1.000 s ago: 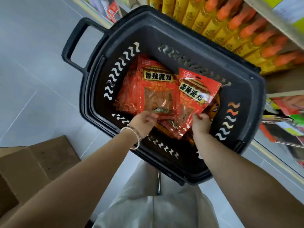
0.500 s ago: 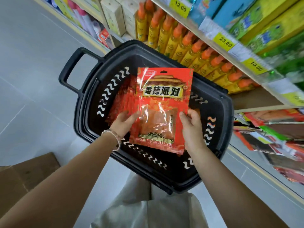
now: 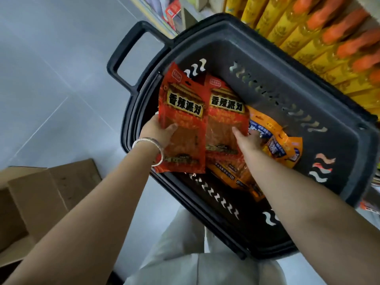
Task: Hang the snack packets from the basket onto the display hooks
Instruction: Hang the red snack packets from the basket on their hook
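A black plastic basket (image 3: 267, 50) stands on the floor below me. My left hand (image 3: 158, 132), with a silver bangle on the wrist, holds a red snack packet (image 3: 183, 112) upright over the basket's left side, thumb on its front. A second red packet (image 3: 226, 112) stands beside it inside the basket, and my right hand (image 3: 246, 140) grips its lower right part. Orange packets (image 3: 281, 140) lie on the basket floor under and right of my right hand. No display hooks are in view.
Shelves with yellow bottles with orange caps (image 3: 320, 31) run along the upper right. An open cardboard box (image 3: 41, 194) sits on the grey floor at the lower left. The basket's handle (image 3: 127, 56) sticks out to the upper left.
Both hands held one red packet above the basket half a second ago. Now my left hand alone holds it, and my right hand has reached down onto a second red packet.
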`<state>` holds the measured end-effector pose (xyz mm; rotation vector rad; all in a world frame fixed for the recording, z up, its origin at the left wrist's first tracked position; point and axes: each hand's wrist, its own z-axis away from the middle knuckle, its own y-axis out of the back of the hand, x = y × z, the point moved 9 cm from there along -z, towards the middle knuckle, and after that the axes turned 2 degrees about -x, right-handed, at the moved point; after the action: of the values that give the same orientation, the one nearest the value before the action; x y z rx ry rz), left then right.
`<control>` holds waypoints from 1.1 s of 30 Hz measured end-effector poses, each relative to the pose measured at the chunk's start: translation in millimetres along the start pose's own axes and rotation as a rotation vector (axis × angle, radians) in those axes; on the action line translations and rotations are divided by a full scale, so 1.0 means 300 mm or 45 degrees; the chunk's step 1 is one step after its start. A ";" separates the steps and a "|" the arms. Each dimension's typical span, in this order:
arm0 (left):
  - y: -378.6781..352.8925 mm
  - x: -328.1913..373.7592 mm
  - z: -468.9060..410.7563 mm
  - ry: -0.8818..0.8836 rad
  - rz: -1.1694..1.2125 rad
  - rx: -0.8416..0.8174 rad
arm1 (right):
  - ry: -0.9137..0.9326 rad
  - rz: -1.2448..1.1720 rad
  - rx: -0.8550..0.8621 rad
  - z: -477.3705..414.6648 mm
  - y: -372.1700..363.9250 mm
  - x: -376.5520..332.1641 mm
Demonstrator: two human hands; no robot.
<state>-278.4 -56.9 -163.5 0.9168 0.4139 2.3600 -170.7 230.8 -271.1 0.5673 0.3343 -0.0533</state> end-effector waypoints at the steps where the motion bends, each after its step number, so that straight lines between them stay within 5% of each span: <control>1: -0.004 0.003 -0.007 -0.023 -0.081 0.008 | -0.036 0.098 0.034 -0.014 -0.003 0.010; 7: -0.041 -0.001 -0.020 -0.019 -0.184 -0.073 | -0.102 0.369 0.118 -0.025 0.007 0.063; 20: -0.070 0.027 0.039 0.026 -0.103 -0.134 | 0.211 -0.072 -0.036 0.038 0.042 0.103; 29: -0.095 -0.007 0.003 -0.066 -0.282 -0.064 | -0.139 0.144 0.102 -0.032 -0.001 0.124; 33: -0.103 -0.017 -0.011 -0.071 -0.269 -0.065 | -0.133 -0.230 -0.006 -0.070 -0.046 0.127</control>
<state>-265.4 -35.8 -182.9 0.8687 0.4058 2.1386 -142.8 232.1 -307.2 0.5263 0.2829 -0.2554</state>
